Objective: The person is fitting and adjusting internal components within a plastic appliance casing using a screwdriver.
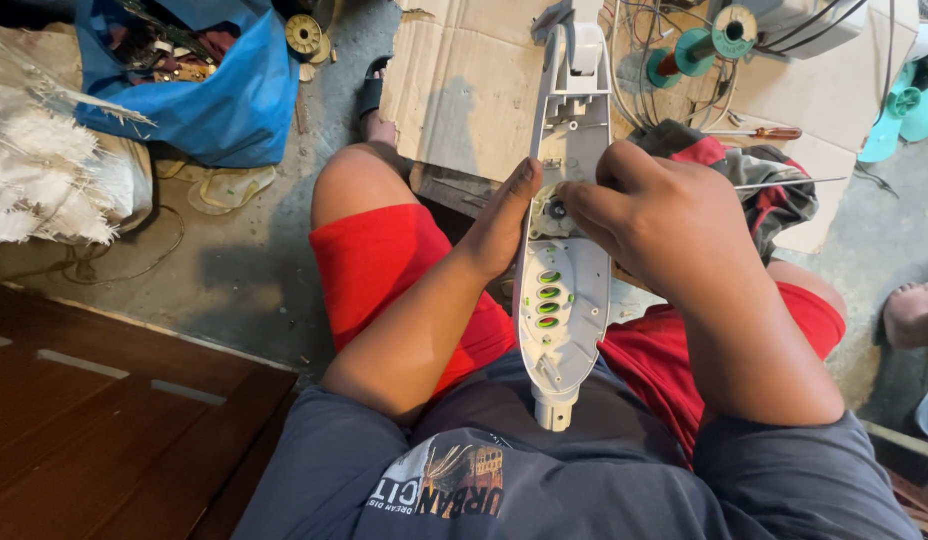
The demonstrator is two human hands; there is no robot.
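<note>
An informal floor repair workshop: wire spools [719, 38], screwdriver [759, 132], flattened cardboard [464, 90]

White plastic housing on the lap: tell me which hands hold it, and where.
Left hand steadies the white housing along its left edge at mid-length; right hand pinches the small dark knob at its middle.
</note>
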